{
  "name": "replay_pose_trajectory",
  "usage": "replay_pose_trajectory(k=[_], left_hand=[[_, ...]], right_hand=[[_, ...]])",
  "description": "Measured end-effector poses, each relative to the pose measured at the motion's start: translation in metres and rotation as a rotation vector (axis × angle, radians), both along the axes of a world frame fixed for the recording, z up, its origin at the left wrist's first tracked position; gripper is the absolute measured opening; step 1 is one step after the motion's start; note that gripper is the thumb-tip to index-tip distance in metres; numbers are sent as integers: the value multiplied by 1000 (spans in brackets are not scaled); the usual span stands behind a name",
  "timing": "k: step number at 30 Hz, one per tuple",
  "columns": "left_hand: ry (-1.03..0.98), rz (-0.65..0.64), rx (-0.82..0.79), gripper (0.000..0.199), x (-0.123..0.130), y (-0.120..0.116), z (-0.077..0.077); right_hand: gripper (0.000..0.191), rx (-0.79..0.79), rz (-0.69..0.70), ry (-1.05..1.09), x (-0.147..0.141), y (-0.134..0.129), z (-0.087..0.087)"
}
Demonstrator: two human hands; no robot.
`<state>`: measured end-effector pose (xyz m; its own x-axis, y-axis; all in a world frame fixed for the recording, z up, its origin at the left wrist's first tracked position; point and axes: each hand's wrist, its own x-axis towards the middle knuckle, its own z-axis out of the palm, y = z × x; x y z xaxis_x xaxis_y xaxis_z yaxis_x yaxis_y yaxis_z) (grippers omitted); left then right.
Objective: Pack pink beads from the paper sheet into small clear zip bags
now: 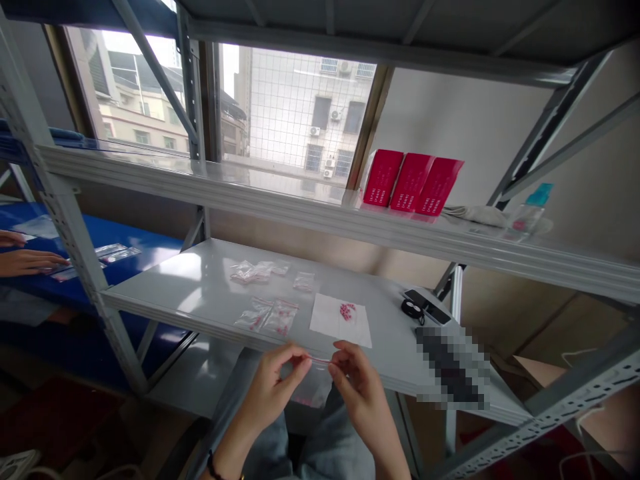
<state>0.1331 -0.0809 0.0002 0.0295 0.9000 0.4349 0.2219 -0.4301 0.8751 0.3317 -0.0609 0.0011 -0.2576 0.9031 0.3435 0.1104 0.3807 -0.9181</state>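
Note:
My left hand (283,373) and my right hand (355,377) pinch the two ends of the red-lined top edge of a clear zip bag (316,383). The bag hangs over my lap in front of the shelf edge, with something pinkish low in it. Just beyond my hands, a white sheet of paper (327,317) bears a small heap of pink-red pieces (346,311). Left of the paper lie clear zip bags (281,317) with red pieces inside. Farther back are more clear bags (255,271) and a single bag (303,281).
Three red boxes (413,181) and a spray bottle (530,213) stand on the upper shelf (280,200). At right on the lower shelf lie a dark phone-like object (430,305), a coiled black cable (412,307) and a pixelated dark item (450,367). Another person's hands (30,262) work at a blue surface leftward.

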Motion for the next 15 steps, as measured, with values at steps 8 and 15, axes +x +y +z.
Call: replay_pose_trajectory(k=[8,15], left_hand=[[-31,125,3,26,3,-5,4],[-52,33,-29,20,5,-5,3]], right_hand=[[30,-135,32,213,-10,1,-7],[22,-174,34,221,-14,-3,-12]])
